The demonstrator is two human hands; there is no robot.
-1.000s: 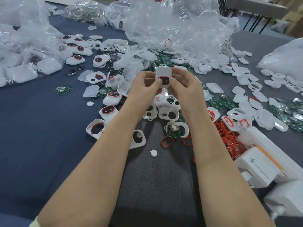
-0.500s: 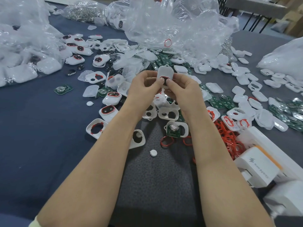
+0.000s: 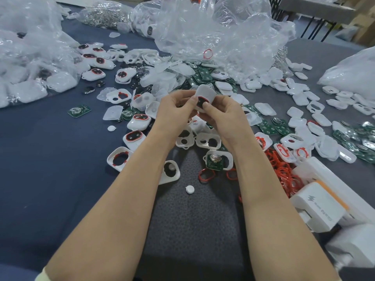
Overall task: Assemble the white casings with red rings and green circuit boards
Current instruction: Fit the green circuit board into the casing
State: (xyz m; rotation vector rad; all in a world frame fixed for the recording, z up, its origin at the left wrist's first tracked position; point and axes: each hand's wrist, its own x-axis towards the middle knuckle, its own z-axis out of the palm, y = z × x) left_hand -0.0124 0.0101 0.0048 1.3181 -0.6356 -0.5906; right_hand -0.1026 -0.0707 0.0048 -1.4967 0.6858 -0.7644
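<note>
Both my hands hold one white casing (image 3: 205, 93) above the middle of the table; a red ring and a dark opening show on its near face. My left hand (image 3: 174, 110) pinches its left side with thumb and fingertips. My right hand (image 3: 225, 114) grips its right side, thumb pressed on the front. Below my hands lie open white casings (image 3: 208, 141), one casing holding a green circuit board (image 3: 215, 161), and loose red rings (image 3: 284, 171). More green boards (image 3: 203, 76) lie behind.
Finished casings with red rings (image 3: 135, 137) lie at the left. Crumpled clear plastic bags (image 3: 215, 35) fill the back and left. White casing lids (image 3: 300, 98) scatter to the right. White boxes (image 3: 316, 207) stand at the near right. A small white button (image 3: 190, 189) lies between my forearms.
The casing has tilted and shifted slightly right between my fingers. My right thumb has moved onto its front face while my left hand keeps its pinch.
</note>
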